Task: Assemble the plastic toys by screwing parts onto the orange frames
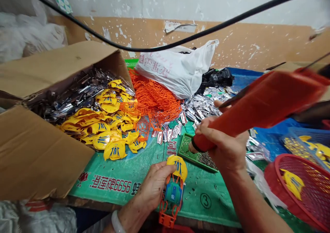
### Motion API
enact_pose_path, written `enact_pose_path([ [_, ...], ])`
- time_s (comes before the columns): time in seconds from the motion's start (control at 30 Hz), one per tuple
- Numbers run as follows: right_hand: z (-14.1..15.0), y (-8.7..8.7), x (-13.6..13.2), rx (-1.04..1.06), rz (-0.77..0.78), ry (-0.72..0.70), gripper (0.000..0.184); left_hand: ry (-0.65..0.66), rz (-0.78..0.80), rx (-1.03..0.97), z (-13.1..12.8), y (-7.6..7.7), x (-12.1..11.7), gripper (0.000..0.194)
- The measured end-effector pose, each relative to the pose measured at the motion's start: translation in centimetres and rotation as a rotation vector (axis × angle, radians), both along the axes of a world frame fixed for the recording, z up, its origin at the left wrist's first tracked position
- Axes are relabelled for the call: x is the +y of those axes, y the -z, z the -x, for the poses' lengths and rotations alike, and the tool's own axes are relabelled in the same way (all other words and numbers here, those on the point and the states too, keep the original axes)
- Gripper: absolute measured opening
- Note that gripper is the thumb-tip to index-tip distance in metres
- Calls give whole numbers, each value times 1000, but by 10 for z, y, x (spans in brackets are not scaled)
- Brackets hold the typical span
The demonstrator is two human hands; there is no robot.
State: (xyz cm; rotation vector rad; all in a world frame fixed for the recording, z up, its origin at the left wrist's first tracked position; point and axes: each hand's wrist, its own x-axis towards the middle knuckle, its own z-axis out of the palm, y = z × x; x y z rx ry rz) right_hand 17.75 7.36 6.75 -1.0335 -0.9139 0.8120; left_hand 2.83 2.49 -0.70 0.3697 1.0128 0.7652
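My left hand [156,180] is pinching a toy [173,193]; my right hand [227,146] is gripping a red tool [257,106] over a green tray [185,143] at the toy's one o'clock.

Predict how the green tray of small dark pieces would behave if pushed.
The green tray would probably slide rather than roll, since it is rectangular and lies flat. Its low sides suggest tipping is unlikely. The small dark pieces might shift, as they lie loose.
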Motion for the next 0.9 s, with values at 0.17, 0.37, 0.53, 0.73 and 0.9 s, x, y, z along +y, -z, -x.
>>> enact_pose_path([
  [0.17,8,-14,-20,44,2,-119,16,9,-32,-32,-1,4,-2,19],
  [0.37,17,-9,-28,44,-5,-154,59,-12,-19,-65,-1,1,-3,18],
  [0.53,17,0,-29,15,-9,-194,63,-24,-7,-128,-2,-3,-1,18],
  [0.73,15,9,-29,-88,-16,-231,14,-27,-23,-152,-3,-5,-1,16],
  [0.9,16,9,-30,-164,-39,-206,10,-43,-14,-139,-3,-3,-2,15],
])
